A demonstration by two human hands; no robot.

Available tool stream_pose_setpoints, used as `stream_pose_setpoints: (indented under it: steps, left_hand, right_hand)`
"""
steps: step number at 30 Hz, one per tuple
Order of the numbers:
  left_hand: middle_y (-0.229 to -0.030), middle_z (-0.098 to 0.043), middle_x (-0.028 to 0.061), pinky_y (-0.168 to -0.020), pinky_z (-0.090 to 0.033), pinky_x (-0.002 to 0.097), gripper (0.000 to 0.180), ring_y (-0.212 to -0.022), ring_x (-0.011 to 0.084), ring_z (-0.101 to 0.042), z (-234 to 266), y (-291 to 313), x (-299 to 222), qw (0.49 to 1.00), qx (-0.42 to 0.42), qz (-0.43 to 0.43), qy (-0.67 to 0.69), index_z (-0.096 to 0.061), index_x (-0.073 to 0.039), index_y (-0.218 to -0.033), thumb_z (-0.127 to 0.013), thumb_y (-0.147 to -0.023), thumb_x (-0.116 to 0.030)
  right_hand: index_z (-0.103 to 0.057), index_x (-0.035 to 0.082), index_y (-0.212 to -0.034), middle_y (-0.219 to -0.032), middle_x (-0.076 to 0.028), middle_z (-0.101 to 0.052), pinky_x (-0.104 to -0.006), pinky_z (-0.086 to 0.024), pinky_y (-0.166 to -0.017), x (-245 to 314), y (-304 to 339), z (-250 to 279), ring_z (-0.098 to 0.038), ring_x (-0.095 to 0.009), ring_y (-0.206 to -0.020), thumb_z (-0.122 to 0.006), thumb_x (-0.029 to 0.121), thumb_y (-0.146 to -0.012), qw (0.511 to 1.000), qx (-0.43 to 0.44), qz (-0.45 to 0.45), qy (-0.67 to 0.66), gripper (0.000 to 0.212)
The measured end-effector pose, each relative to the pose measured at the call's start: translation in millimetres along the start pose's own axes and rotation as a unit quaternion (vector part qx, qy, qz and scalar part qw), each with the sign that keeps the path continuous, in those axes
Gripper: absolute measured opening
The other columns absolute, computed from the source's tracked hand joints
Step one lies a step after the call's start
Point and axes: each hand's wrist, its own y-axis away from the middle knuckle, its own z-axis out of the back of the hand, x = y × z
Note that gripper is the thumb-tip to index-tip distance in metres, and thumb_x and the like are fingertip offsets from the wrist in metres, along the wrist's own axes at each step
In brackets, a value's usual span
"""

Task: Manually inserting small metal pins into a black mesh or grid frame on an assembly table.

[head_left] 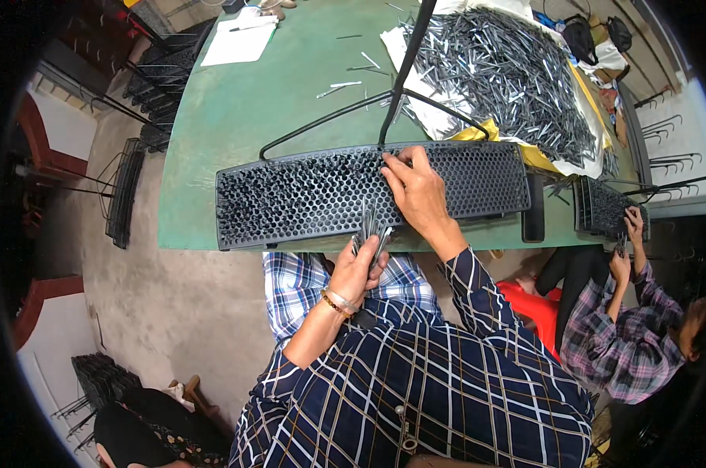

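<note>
A long black tray full of round holes lies along the near edge of the green table, a black wire frame with a tall handle rising from its far side. Dark thin pieces stick up in the holes of its left part; the holes to the right look bare. My left hand, in front of the tray, is closed round a bundle of thin dark and silvery sticks. Above the tray's middle, my right hand has its fingertips pinched together at the far rows of holes; what they hold is too small to tell.
A big heap of similar thin sticks lies on white and yellow sheeting at the far right. Papers lie far left. At right, a co-worker handles another perforated tray. More framed trays stand on the left floor.
</note>
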Motion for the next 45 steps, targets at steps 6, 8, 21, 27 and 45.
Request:
stream_pose_setpoints:
  steps: [6, 8, 21, 27, 45]
  left_hand:
    - [-0.069, -0.051, 0.0006, -0.04, -0.024, 0.0167, 0.017, -0.05, 0.0033, -0.035, -0.3, 2.9, -2.8, 0.999, 0.026, -0.036, -0.009, -0.047, -0.01, -0.095, -0.048, -0.095, -0.027]
    - [-0.07, -0.051, 0.0007, -0.04, -0.025, 0.0165, 0.017, -0.051, 0.0032, -0.036, -2.0, 4.6, -4.9, 0.998, 0.042, -0.035, -0.019, -0.046, -0.01, -0.094, -0.048, -0.095, -0.028]
    - [-0.072, -0.048, 0.0004, -0.041, -0.025, 0.0164, 0.018, -0.053, 0.0039, -0.035, -1.9, -3.6, -0.1, 0.996, 0.066, 0.003, -0.063, -0.047, -0.009, -0.098, -0.047, -0.096, -0.027]
    - [-0.073, -0.049, 0.0008, -0.041, -0.026, 0.0166, 0.018, -0.055, 0.0044, -0.036, -1.3, -6.3, 1.2, 0.997, 0.062, 0.025, -0.03, -0.047, -0.008, -0.095, -0.047, -0.096, -0.026]
    - [-0.078, -0.057, 0.0083, -0.042, -0.034, 0.0198, 0.017, -0.059, 0.0087, -0.045, 2.7, -7.9, 0.1, 0.999, 0.047, 0.022, -0.004, -0.048, -0.004, -0.094, -0.044, -0.095, -0.021]
  right_hand:
    - [-0.067, 0.002, -0.1, -0.085, -0.006, -0.057, -0.0278, -0.042, -0.056, 9.2, 1.3, 18.6, -0.055, -0.015, -0.067, -0.065, 0.013, -0.083, 0.987, 0.036, -0.043, -0.15, 0.021]
    - [-0.067, 0.001, -0.099, -0.083, -0.004, -0.059, -0.0246, -0.04, -0.054, 12.1, 6.2, 24.0, -0.053, -0.01, -0.066, -0.066, 0.015, -0.083, 0.962, 0.108, -0.118, -0.222, 0.021]
    - [-0.069, -0.003, -0.086, -0.066, -0.002, -0.063, -0.0189, -0.041, -0.05, 3.7, -6.8, 34.8, -0.054, -0.006, -0.056, -0.068, 0.018, -0.082, 0.869, 0.17, -0.261, -0.384, 0.021]
    - [-0.067, -0.005, -0.087, -0.067, -0.005, -0.064, -0.0209, -0.045, -0.051, -3.0, -12.5, 11.3, -0.058, -0.008, -0.057, -0.066, 0.014, -0.083, 0.911, 0.002, -0.229, -0.343, 0.019]
    - [-0.067, -0.002, -0.087, -0.081, -0.01, -0.065, -0.0246, -0.047, -0.056, -1.0, -0.9, -2.4, -0.061, -0.013, -0.065, -0.067, 0.005, -0.079, 0.987, -0.031, 0.058, -0.145, 0.011]
